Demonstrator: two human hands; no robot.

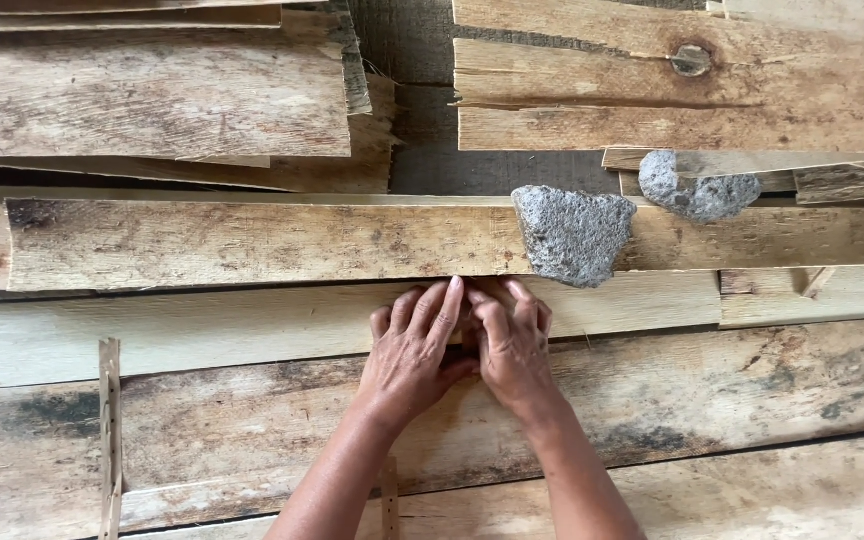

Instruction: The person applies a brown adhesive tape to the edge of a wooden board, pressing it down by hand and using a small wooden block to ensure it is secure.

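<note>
My left hand [414, 350] and my right hand [512, 345] lie side by side, palms down, on a pale rough plank [202, 325]. The fingertips of both reach the lower edge of the long weathered plank [252, 243] above it. The fingers are slightly bent and close together; whether they pinch something small between them I cannot tell. Just above my right hand a grey rough stone [572, 234] rests on the long plank.
A second grey stone [697, 190] lies to the right on stacked boards. More rough planks [152, 95] are piled at top left and top right [672, 80]. A thin wooden strip [109, 430] stands at lower left. A dark-stained board [752, 390] runs under my forearms.
</note>
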